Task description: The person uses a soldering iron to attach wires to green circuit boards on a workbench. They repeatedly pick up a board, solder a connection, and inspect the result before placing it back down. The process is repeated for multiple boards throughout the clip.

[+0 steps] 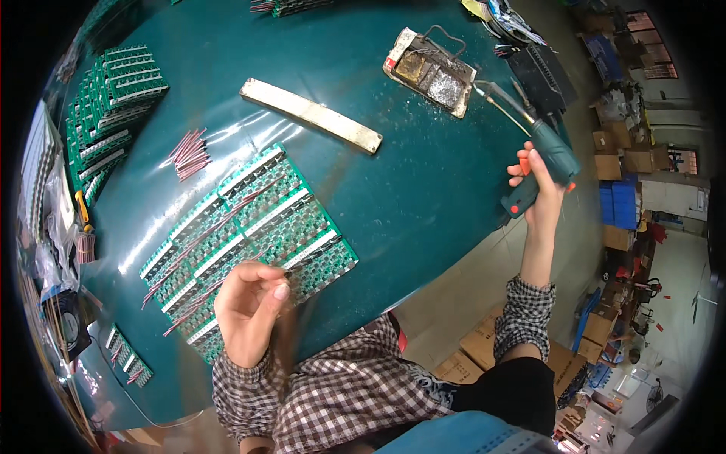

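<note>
Two hands are ours here: the left hand (248,312) is over the near side of the boards (306,223), which lie flat on the worktop (423,197), and the right hand (547,185) is out to the right with the iron (556,151). Our left fingers curl close to the thumb; whether they pinch anything, we cannot tell. Our right fingers are clamped around the iron's handle, its tip at the right edge of the tray (403,41). Red wires (189,157) lie piled just beyond the boards, and more run in lines across them. The bar (310,113) lies between pile and tray. We judge the step to be soldering wires to the boards. The next move seems to call for bringing the tip across while our left fingers steady a wire end.
</note>
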Demonstrator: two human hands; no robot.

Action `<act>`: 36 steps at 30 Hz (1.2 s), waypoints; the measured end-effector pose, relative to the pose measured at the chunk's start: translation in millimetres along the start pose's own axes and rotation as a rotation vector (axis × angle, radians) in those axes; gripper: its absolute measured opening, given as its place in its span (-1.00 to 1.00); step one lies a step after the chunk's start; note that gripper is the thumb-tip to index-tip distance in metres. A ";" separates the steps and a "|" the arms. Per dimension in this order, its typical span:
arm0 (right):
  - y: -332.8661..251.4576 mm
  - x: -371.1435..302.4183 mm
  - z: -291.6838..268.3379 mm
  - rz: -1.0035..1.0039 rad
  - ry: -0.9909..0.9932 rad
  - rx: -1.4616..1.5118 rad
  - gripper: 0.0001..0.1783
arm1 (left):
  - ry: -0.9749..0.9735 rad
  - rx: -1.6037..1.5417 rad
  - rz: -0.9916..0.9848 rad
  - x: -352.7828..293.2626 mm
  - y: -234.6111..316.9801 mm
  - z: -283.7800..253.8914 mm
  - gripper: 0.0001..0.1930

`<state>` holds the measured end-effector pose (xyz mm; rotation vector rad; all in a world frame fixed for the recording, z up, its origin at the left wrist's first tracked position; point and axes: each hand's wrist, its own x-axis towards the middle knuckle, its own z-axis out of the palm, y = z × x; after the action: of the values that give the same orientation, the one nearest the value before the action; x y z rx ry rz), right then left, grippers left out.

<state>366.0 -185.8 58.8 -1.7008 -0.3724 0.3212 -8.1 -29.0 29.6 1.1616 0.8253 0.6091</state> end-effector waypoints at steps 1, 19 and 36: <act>1.9 -5.1 4.3 -0.122 -0.014 -0.091 -0.68 | -0.002 -0.008 0.001 0.3 0.9 1.5 -0.86; -12.7 -21.1 8.9 -0.901 -0.389 -1.011 -0.60 | 0.010 -0.009 0.043 -2.8 1.8 -1.1 -0.86; -6.1 -13.9 14.5 0.040 -0.111 -0.003 -0.69 | -0.011 -0.006 0.048 -0.3 -2.7 -2.2 -0.86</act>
<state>346.9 -177.8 62.6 -1.6993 -0.4215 0.4458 -10.2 -28.9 26.7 1.1807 0.7880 0.6438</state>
